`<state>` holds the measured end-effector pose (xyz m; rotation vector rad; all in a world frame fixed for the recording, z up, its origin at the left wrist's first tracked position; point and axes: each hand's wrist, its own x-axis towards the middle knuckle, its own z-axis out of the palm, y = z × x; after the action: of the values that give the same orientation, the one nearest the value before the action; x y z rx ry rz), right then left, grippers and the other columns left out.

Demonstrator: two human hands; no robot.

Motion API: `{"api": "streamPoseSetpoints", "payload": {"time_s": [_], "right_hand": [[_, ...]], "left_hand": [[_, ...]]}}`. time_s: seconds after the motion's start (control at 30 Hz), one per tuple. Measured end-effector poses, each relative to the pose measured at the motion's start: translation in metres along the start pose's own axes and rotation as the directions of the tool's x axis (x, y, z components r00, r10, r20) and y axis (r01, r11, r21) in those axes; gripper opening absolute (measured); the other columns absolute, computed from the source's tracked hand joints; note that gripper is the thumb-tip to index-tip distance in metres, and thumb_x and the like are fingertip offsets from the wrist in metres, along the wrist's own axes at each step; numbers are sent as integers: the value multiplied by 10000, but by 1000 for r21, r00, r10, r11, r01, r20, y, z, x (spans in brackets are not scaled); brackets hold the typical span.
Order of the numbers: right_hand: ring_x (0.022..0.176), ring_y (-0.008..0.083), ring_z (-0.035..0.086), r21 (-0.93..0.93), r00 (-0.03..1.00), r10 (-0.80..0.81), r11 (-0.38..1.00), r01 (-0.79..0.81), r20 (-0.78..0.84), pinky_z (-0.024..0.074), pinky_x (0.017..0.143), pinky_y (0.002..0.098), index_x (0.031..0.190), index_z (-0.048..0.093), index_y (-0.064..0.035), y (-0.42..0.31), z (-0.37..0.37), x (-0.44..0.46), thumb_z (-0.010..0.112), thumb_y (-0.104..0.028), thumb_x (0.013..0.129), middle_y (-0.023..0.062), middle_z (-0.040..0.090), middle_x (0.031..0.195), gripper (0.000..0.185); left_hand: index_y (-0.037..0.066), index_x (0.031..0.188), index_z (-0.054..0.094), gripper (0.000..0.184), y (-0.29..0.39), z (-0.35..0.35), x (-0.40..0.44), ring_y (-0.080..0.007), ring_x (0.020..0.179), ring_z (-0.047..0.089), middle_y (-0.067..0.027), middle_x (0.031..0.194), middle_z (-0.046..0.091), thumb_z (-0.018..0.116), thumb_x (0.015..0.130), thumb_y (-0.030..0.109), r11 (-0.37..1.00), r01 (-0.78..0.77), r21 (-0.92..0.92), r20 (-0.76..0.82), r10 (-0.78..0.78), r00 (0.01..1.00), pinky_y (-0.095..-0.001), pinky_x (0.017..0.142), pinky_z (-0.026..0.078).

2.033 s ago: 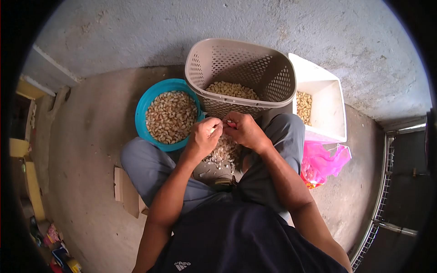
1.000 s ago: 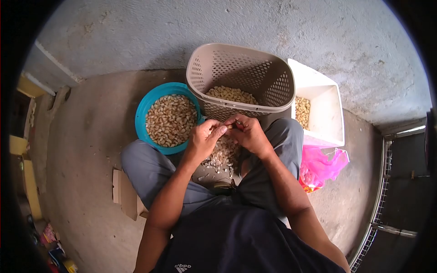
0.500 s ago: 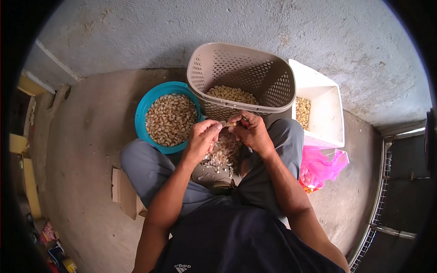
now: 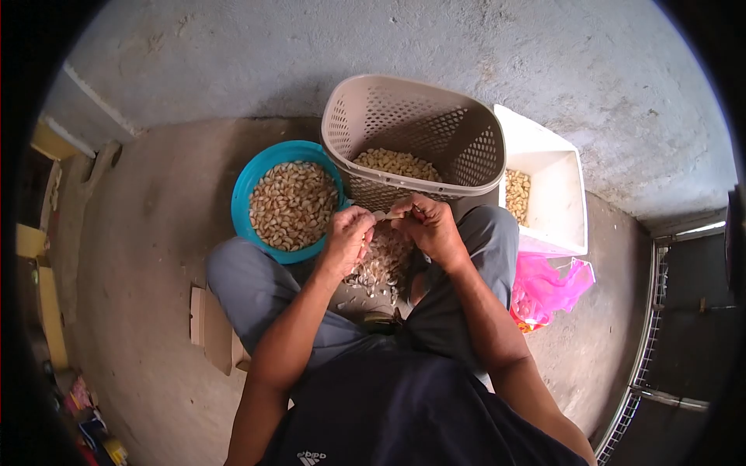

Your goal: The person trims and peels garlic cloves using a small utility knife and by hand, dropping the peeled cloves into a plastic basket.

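Between my fingertips is a small pale clove (image 4: 386, 217), held above a heap of papery peels (image 4: 381, 262) on the floor. My left hand (image 4: 347, 238) is closed, its thumb and fingers pinching the clove's left side. My right hand (image 4: 432, 231) is closed too, with a small reddish tool (image 4: 419, 213) mostly hidden in its fingers, close to the clove's right end. Unpeeled cloves (image 4: 291, 206) fill a turquoise basin (image 4: 242, 186) at the left. Pale peeled cloves (image 4: 396, 164) lie in the beige perforated basket (image 4: 420, 109) beyond my hands.
A white foam box (image 4: 566, 206) with more pale cloves (image 4: 517, 194) stands right of the basket. Near my right knee lies a pink plastic bag (image 4: 552, 287). Folded cardboard (image 4: 215, 330) rests by my left thigh. A grey wall (image 4: 388, 39) rises behind the containers.
My hands have moved slightly apart, and the clove now shows between them. The reddish tool, visible earlier at the right fingertips, is now mostly covered. The containers stay in place.
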<state>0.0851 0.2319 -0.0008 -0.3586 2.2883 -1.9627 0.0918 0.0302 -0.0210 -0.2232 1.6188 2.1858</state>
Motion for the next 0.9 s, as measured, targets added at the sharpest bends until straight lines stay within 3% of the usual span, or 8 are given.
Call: {"api": "streamPoseSetpoints", "payload": {"time_s": [0.07,0.13,0.17,0.27,0.37,0.5,0.67,0.9], "right_hand": [[827,63,621,-4,1000,24,1000,-24,-6,526,753,260,1001,680,-6,-1,-2,1,746,74,865,19,714,891,171],[824,56,612,107,998,59,993,-57,-16,522,747,258,1001,681,-7,-2,-1,1,751,65,867,16,711,891,168],[823,52,607,162,997,77,984,-73,-18,521,743,258,1002,682,-7,-2,-1,1,754,60,868,15,710,890,166],[802,78,626,8,999,48,999,-49,14,525,726,269,1007,683,-15,4,-3,2,761,55,852,40,709,867,187],[793,165,689,-380,995,-69,920,92,74,541,723,302,1002,684,-18,-2,-2,2,759,52,835,91,716,872,196],[791,84,642,-237,986,-142,958,160,91,536,710,264,983,687,1,-5,3,1,713,84,873,42,705,877,141],[847,76,638,-216,981,-157,960,179,114,535,726,261,974,687,0,-9,4,-1,721,93,868,37,716,912,145],[757,67,636,103,998,-40,994,35,48,517,638,231,1001,687,-14,4,8,-1,733,82,878,31,723,902,162]], "left_hand": [[15,979,646,139,-6,-6,6,-41,471,448,6,668,558,612,991,150,960,-143,239,-37,156,987,-209,415,343],[6,1006,650,156,-14,-9,14,-35,496,452,18,663,543,603,998,155,751,-358,555,26,414,910,-213,444,345],[-10,1053,659,210,-19,-12,14,-31,520,459,27,665,527,618,1013,192,723,-331,607,22,400,916,-218,463,348],[-9,1092,672,260,0,1,1,-30,512,449,32,666,510,643,1020,240,913,-271,305,-27,293,956,-214,448,343],[2,1124,682,296,7,6,-5,-26,494,427,33,679,520,656,1022,279,869,-324,374,-34,362,932,-205,428,337],[7,1098,683,258,12,2,-7,-29,456,414,15,689,540,653,1008,247,990,47,132,114,-62,992,-203,395,335],[12,1009,664,178,6,1,-4,-33,442,413,1,689,552,620,988,183,998,21,63,132,-29,991,-201,383,326],[23,975,614,117,-3,2,-3,-49,418,426,-16,706,569,606,986,140,995,12,-103,145,3,989,-215,360,333]]}}
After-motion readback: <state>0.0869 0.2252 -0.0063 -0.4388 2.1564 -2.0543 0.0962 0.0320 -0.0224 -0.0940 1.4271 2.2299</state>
